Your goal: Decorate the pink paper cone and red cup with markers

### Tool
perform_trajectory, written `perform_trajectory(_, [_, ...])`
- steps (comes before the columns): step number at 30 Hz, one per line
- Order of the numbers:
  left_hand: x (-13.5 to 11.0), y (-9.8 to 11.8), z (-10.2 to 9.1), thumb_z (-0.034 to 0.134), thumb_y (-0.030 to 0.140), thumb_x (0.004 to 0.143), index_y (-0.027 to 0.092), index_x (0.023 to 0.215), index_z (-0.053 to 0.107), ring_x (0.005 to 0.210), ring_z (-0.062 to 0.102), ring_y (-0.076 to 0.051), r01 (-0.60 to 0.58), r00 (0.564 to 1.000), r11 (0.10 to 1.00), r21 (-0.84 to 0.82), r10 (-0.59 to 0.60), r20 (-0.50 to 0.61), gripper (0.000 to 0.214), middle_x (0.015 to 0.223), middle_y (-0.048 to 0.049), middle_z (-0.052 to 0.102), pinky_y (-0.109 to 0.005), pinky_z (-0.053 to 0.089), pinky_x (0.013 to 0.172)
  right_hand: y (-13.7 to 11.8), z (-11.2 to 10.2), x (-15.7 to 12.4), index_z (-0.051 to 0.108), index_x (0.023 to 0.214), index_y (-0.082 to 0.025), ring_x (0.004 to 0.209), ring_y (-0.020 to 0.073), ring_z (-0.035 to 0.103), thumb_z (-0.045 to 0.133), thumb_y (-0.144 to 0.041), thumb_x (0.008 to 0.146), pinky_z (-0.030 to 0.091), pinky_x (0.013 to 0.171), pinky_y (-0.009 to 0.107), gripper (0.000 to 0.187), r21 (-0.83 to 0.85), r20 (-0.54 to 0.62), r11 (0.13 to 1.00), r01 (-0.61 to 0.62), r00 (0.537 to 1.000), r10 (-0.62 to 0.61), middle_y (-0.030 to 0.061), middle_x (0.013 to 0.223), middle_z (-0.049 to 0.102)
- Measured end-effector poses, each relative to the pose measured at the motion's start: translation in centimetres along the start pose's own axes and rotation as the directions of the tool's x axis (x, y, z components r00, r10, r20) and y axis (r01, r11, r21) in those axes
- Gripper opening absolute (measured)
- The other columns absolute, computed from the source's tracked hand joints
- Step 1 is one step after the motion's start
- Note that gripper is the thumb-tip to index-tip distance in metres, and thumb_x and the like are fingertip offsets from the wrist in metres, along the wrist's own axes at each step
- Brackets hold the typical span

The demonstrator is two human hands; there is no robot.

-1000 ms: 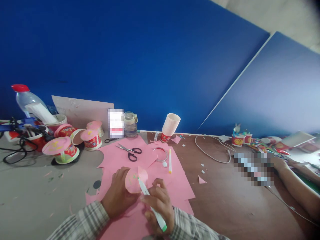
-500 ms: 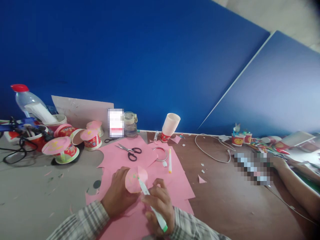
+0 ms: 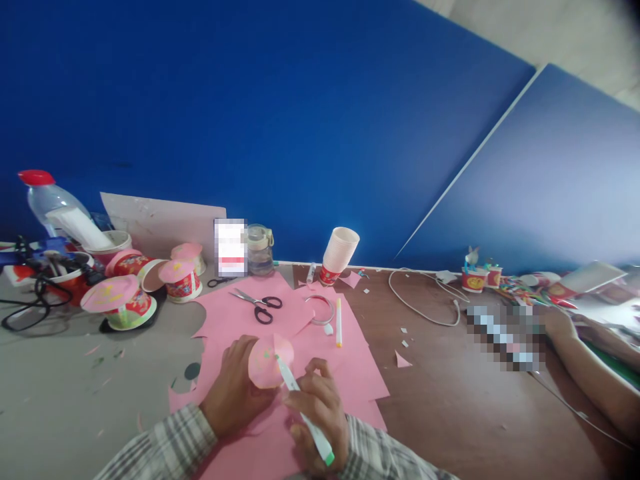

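My left hand (image 3: 237,393) is closed around a small pink paper disc (image 3: 263,373) that has green and yellow marks on it; whether something sits beneath the disc is hidden. In my right hand (image 3: 320,407) is a white marker (image 3: 313,427) with a green end, its tip touching the disc near the middle. Both hands are over large pink paper sheets (image 3: 350,373). Black-handled scissors (image 3: 260,307) lie on the paper beyond my hands. To their right are a roll of clear tape (image 3: 320,310) and a yellow-ended marker (image 3: 339,323).
Paper cups with pink paper tops (image 3: 113,297) stand at the left, near a red-capped bottle (image 3: 55,200). A stack of paper cups (image 3: 340,253), a water bottle (image 3: 260,250) and a white cable (image 3: 425,313) lie toward the blue partition. Another person's arm (image 3: 590,373) rests at the right.
The view has shifted very slightly. Both hands keep the same grip, with the marker tip still on the pink disc.
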State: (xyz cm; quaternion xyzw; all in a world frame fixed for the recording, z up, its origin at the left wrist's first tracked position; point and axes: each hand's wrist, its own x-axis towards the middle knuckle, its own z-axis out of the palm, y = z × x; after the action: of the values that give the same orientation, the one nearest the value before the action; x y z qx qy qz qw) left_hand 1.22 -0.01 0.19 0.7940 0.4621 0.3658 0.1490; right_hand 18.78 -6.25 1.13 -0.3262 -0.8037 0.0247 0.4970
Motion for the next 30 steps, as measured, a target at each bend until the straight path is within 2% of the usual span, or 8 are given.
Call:
perform_trajectory(15, [0.05, 0.01, 0.10, 0.066, 0.026, 0.045, 0.027, 0.085, 0.053, 0.077, 0.054, -0.024, -0.001, 1.000, 1.000, 0.016, 0.001, -0.007, 0.042, 0.080, 0.0002, 0.055, -0.040, 0.047, 0.065, 0.00, -0.04, -0.22, 0.061, 0.101, -0.016, 0.060, 0.0162, 0.055, 0.044, -0.032, 0.088, 0.047, 0.072, 0.042, 0.026, -0.011, 0.003, 1.000, -0.023, 1.000, 0.023, 0.0019, 0.071, 0.059])
perform_trajectory(30, [0.03, -0.06, 0.08, 0.067, 0.029, 0.044, 0.027, 0.084, 0.053, 0.077, 0.054, -0.025, 0.014, 1.000, 1.000, 0.004, -0.014, 0.002, 0.042, 0.082, 0.0000, 0.055, -0.040, 0.046, 0.066, -0.03, 0.12, -0.37, 0.061, 0.101, -0.018, 0.058, 0.0165, 0.056, 0.046, -0.032, 0.085, 0.048, 0.071, 0.044, 0.025, -0.015, -0.007, 0.999, -0.028, 1.000, 0.028, 0.0016, 0.071, 0.062])
